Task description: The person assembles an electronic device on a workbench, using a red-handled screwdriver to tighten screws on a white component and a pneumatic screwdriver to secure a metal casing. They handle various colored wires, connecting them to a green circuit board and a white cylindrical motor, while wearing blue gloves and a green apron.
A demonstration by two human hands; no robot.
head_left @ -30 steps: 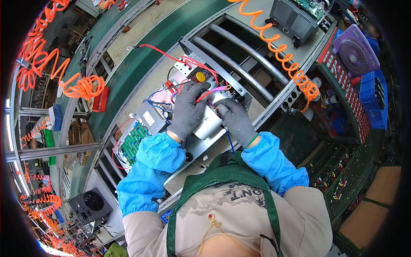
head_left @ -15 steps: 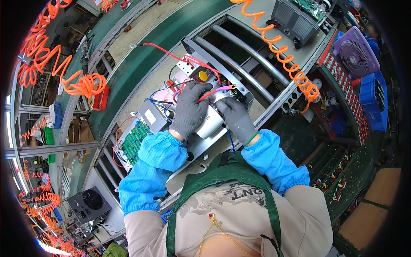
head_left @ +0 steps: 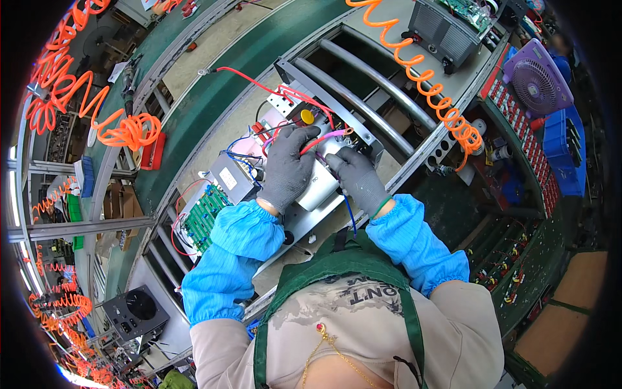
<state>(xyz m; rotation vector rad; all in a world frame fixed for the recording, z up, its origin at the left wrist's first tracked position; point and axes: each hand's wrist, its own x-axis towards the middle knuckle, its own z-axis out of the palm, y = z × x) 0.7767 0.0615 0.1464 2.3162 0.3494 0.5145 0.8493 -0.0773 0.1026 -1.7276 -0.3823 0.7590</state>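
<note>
The head view shows a green apron nearest, then the gloved left hand draped over a silvery cylinder on a metal chassis, covering its left side; fingers curl by a red wire, grip unclear. The gloved right hand bends its fingers together at the cylinder's right, tips partly hidden; I cannot tell what they hold. Beyond lie steel rollers and, toward the dark rim, a purple fan.

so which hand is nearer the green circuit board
The left hand, up and right of the green circuit board; the right hand is farther right, beside the white cylinder.
</note>
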